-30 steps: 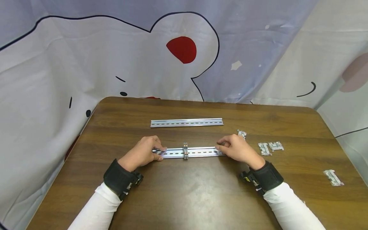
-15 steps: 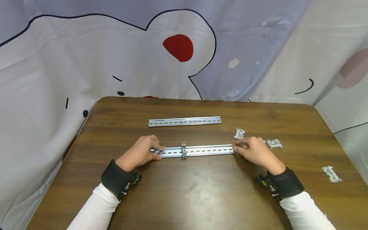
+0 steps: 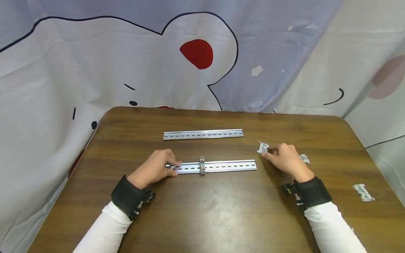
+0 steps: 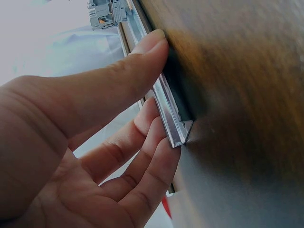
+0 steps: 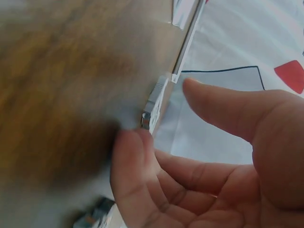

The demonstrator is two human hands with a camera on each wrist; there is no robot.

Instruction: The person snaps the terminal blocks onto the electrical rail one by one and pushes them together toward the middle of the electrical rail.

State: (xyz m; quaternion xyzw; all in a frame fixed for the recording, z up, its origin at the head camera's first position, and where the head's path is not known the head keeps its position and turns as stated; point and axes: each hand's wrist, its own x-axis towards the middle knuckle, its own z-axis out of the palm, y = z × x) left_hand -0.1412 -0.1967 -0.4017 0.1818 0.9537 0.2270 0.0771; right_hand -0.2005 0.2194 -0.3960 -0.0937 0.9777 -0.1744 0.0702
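Observation:
My left hand point(image 3: 156, 164) pinches the left end of a slotted metal DIN rail point(image 3: 229, 166) between thumb and fingers. The left wrist view has the thumb lying along one edge of this rail point(image 4: 172, 114). Left of its middle, the rail bears narrow terminal blocks point(image 3: 202, 165), grey in the left wrist view. My right hand point(image 3: 287, 161) is at a flat grey terminal block point(image 3: 263, 147) beyond the rail's right end, fingertips right at its near edge. In the right wrist view, thumb and fingers stand apart, with that terminal block point(image 5: 156, 102) seen in the gap.
A second DIN rail point(image 3: 203, 134) lies behind the first. Another terminal block point(image 3: 304, 158) shows partly behind my right hand, and one more point(image 3: 364, 192) lies far right on the wooden table point(image 3: 202, 218). A printed curtain point(image 3: 126, 63) hangs behind the table.
My right hand has left the rail's right end, moved right, then away from me to the loose terminal block. The left hand keeps its hold on the rail's left end.

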